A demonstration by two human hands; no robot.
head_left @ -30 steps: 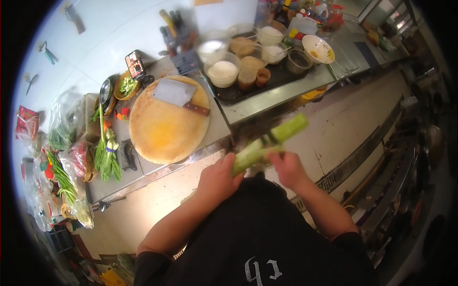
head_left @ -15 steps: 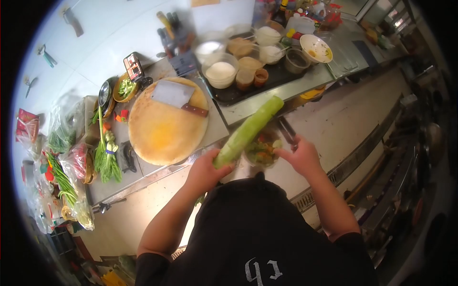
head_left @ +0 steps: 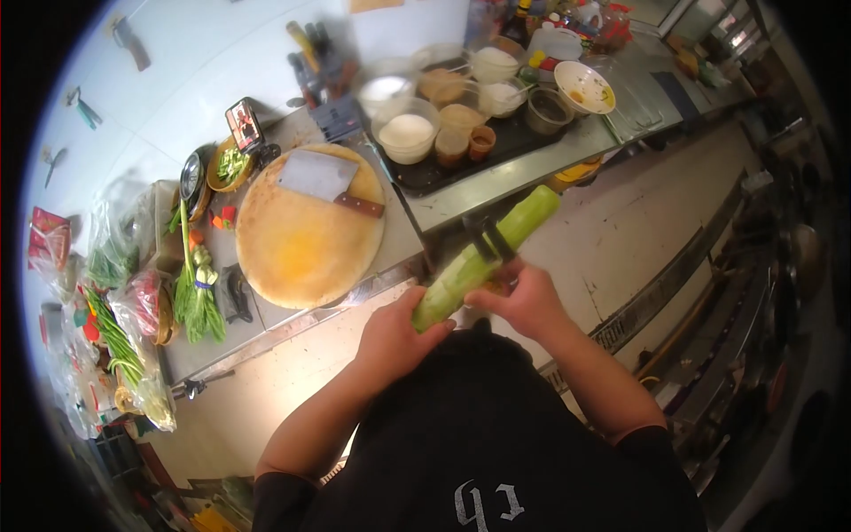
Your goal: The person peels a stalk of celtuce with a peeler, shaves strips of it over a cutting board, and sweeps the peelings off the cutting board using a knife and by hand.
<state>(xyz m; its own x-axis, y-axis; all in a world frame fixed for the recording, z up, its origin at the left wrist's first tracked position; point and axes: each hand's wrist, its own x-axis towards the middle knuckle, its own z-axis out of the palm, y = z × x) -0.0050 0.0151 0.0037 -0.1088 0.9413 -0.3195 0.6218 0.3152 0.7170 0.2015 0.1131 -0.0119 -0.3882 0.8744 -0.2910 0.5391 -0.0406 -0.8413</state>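
Left of the round board (head_left: pixel 297 253), tied greens (head_left: pixel 204 306) lay bunched on the counter, perhaps to stay within reach. On the board, a cleaver (head_left: pixel 315 175) rested flat towards the far edge, probably set aside for safety. Right of the board and nearer the body, the left hand (head_left: pixel 393 332) was wrapped around the near end of a thick green stalk (head_left: pixel 461 273), seemingly bracing it aslant. Farther right of the board, the right hand (head_left: pixel 527 306) grasped a dark peeler (head_left: pixel 487 238), its head across the stalk; fingers hid most of its handle.
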